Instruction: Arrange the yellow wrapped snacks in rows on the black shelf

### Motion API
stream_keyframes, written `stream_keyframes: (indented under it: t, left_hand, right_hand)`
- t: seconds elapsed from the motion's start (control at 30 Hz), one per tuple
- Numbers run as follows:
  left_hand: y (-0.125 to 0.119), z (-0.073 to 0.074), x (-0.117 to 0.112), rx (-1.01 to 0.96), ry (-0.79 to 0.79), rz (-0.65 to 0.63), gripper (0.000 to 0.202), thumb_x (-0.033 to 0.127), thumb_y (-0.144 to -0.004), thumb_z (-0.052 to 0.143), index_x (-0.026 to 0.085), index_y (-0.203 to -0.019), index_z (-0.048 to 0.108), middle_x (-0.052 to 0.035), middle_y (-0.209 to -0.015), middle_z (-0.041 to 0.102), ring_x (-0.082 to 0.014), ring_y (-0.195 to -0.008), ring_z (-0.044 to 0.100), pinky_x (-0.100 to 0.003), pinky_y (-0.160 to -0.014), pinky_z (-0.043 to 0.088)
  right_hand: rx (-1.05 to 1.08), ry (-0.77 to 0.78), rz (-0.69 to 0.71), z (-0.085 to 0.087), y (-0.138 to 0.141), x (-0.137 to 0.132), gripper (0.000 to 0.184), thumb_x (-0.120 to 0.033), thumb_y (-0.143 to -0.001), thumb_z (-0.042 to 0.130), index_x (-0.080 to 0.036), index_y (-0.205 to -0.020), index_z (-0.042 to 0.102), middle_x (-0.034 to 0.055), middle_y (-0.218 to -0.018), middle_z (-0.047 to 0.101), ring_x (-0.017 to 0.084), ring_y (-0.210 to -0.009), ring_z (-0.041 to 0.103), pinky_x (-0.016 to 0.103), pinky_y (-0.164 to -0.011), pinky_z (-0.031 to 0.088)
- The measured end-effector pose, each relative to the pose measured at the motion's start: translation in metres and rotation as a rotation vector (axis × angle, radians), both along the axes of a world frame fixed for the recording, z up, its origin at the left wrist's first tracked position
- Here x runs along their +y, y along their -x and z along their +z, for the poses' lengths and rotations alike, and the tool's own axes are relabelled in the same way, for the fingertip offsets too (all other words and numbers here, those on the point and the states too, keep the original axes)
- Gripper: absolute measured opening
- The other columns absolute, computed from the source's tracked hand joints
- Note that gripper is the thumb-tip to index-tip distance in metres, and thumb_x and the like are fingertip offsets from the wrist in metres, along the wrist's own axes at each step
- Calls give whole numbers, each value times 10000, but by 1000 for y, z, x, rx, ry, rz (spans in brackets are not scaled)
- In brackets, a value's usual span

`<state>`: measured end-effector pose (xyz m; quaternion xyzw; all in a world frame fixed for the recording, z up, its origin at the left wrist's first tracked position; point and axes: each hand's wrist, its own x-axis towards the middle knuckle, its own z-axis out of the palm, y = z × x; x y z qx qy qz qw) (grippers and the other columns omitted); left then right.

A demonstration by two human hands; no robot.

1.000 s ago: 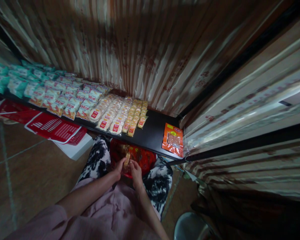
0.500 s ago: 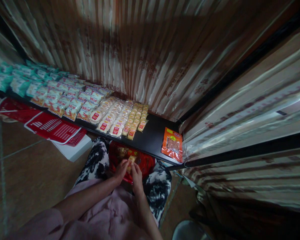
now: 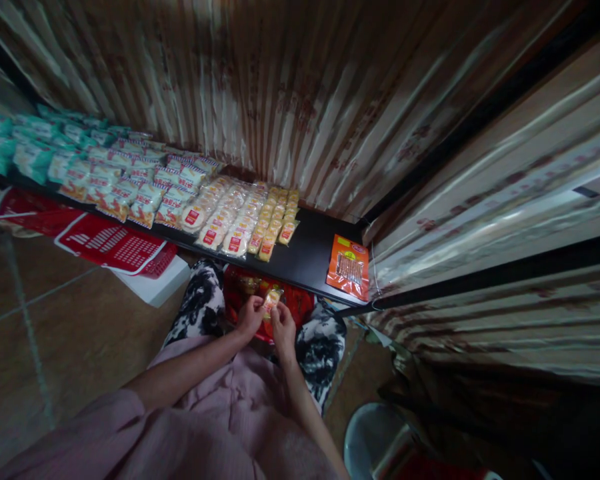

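Yellow snack packet (image 3: 273, 299) sits just below the black shelf (image 3: 307, 263) edge, long axis pointing at the shelf. Left hand (image 3: 251, 316) and right hand (image 3: 283, 327) fingertips pinch it from either side.

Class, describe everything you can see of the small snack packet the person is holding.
The small snack packet is a narrow, glossy plastic wrapper, yellow-orange; its print is too blurred to read. It is held tilted, pinched between the left hand and the right hand, above a red bag in front of the black shelf.
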<state>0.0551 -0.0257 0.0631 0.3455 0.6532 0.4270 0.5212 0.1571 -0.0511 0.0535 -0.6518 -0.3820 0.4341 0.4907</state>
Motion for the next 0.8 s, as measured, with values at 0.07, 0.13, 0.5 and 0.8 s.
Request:
stream_keyframes:
  t: [0.07,0.13,0.5,0.8]
  left_hand:
    - [0,2,-1,43,-31,-22,186,12,-674,611,188,-727,578,8,-742,641,-128,-724,610,-238,-766,467]
    - [-1,4,-1,97,-61,-45,170,29,-692,593,184,-761,576,13,-768,647,-122,-736,618,-240,-765,475]
    - [1,9,5,270,-369,-123,171,90,-765,530,181,-900,584,-26,-907,644,-139,-870,631,-299,-835,511]
    - [-6,35,26,409,-572,-138,227,85,-797,488,178,-952,625,-51,-945,649,-160,-928,619,-319,-873,511]
  right_hand:
    - [-18,-3,-4,7,0,0,411,-456,-738,592,-157,-1016,640,80,-904,714,200,-819,655,300,-765,493]
    - [-17,-10,-3,12,1,1,404,-449,-736,590,-151,-1004,632,80,-879,717,200,-802,663,299,-751,503]
    - [-124,-72,37,30,-2,10,379,-430,-753,576,-161,-1017,625,73,-902,716,193,-792,667,305,-760,514]
    - [-273,-137,27,59,-13,34,379,-427,-780,545,-150,-1024,632,74,-871,706,193,-755,644,295,-720,499]
